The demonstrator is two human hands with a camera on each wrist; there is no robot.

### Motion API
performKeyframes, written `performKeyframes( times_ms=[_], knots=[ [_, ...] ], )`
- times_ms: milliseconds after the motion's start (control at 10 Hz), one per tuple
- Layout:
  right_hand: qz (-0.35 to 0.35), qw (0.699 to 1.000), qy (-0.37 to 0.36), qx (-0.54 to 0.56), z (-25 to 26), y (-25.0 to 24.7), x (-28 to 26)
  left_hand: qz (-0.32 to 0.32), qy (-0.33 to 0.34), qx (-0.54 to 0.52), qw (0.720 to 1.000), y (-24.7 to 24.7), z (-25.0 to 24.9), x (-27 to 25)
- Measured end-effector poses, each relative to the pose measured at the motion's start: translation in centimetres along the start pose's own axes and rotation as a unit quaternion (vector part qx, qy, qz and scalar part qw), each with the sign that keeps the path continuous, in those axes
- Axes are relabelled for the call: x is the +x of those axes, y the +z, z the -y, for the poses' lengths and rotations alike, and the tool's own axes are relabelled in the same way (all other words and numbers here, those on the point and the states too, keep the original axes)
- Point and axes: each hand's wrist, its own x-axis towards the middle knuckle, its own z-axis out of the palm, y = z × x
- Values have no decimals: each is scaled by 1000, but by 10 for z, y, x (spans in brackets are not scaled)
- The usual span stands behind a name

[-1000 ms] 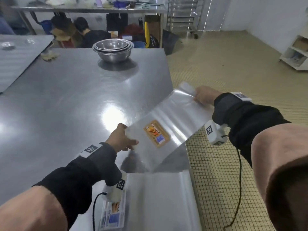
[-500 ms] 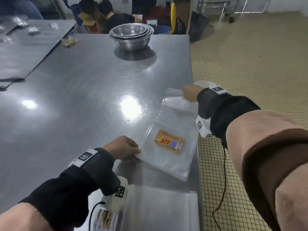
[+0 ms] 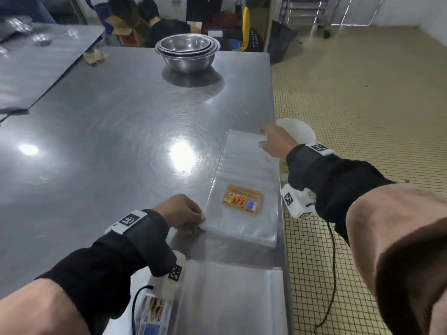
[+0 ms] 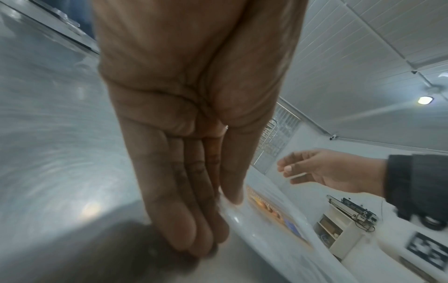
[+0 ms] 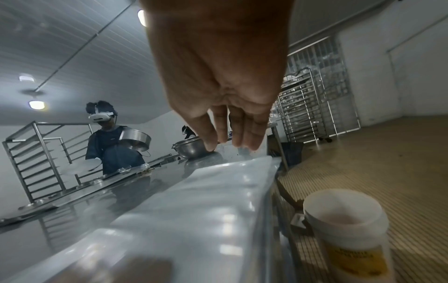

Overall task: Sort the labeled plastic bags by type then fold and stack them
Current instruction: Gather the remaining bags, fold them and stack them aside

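A brushed stainless-steel table (image 3: 101, 131) carries swirled scratches and two bright glare spots. At its near left edge a second labelled bag (image 3: 154, 310) is half hidden under the left wrist camera, its print only partly readable. The left hand (image 3: 180, 212) has its fingers (image 4: 184, 226) lying nearly straight and close together, the thumb pressing down on the near left corner of a clear, glossy rectangular plastic bag (image 3: 244, 180). This bag lies flat along the table's right edge and bears an orange rounded label (image 3: 242, 199) reading "BISKUT WANGI"; the smaller print is too fine to read. Beyond it, nested round steel bowls (image 3: 187, 53) sit at the far end. The right hand (image 3: 275, 143) is over the bag's far right corner, fingers (image 5: 244, 134) loosely extended; whether they touch the plastic is unclear. A white plastic tub (image 5: 344, 226) stands on the floor beside the table, mostly hidden by that hand in the head view.
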Motion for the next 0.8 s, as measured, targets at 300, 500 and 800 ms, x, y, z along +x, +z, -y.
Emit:
performKeyframes(
  times_ms=[300, 500, 800],
  knots=[
    [11, 977, 133, 165, -5, 21, -123, -3, -7, 18, 1000, 11, -6, -23],
    [-9, 941, 220, 257, -3, 40, -150, -87, 22, 23, 996, 9, -11, -26],
    [-18, 910, 258, 324, 3, 46, -157, -74, 8, -83, 994, 21, -23, -24]
  ],
)
